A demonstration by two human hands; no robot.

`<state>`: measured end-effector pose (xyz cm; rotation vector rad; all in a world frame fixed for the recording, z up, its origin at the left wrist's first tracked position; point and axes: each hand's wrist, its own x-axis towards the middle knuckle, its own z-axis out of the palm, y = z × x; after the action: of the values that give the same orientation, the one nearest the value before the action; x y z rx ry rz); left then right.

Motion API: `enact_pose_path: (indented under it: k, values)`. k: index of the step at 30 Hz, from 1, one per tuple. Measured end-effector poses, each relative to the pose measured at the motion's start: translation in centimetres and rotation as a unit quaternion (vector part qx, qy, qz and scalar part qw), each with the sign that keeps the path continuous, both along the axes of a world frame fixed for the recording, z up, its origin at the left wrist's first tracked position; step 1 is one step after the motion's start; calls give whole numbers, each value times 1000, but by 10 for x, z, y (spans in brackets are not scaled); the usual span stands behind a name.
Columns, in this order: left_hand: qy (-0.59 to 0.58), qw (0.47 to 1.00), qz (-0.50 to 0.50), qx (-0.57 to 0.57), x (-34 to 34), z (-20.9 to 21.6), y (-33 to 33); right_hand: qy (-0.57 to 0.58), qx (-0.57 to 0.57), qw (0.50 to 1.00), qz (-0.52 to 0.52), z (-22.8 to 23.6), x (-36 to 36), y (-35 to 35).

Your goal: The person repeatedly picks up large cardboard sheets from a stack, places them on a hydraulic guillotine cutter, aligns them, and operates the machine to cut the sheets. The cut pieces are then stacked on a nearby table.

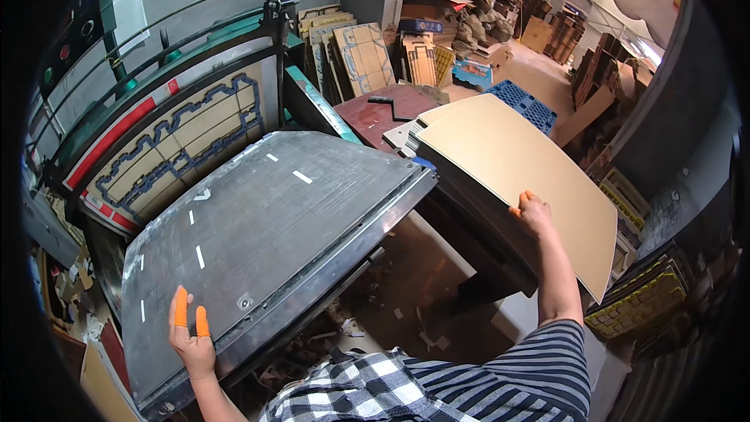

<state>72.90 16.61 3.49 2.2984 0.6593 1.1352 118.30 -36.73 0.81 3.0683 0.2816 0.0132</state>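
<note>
My left hand (192, 341) is above the near left corner of a flat grey metal platen (258, 211), fingers stretched out and nothing in them. Orange finger covers sit on two of its fingers. White strips mark the platen's surface. To the right, my right hand (534, 215) has its fingers bent over the near edge of a large tan cardboard sheet (508, 156), pinching it. Orange covers show on its fingertips too. The sheet lies on top of a stack beside the platen; the stack's lower part is in shadow.
Behind the platen stands a raised cutting die (180, 137) with dark blue foam lines in a red-edged frame. A dark red table (371, 113) holds a black angled piece. Die boards (363, 59) lean at the back, near a blue pallet (525, 105). Scraps litter the floor.
</note>
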Motion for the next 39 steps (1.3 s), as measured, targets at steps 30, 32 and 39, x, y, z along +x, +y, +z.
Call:
enact_pose_path:
  k: [30, 32, 39]
  values:
    - [-65, 992, 82, 75, -52, 0, 10, -462, 93, 700, 537, 237, -102, 212]
    - [-79, 986, 114, 88, -69, -3, 12, -375, 35, 774, 509, 175, -96, 238]
    - [-146, 965, 199, 89, -130, 13, -9, -93, 37, 710, 697, 57, -192, 440]
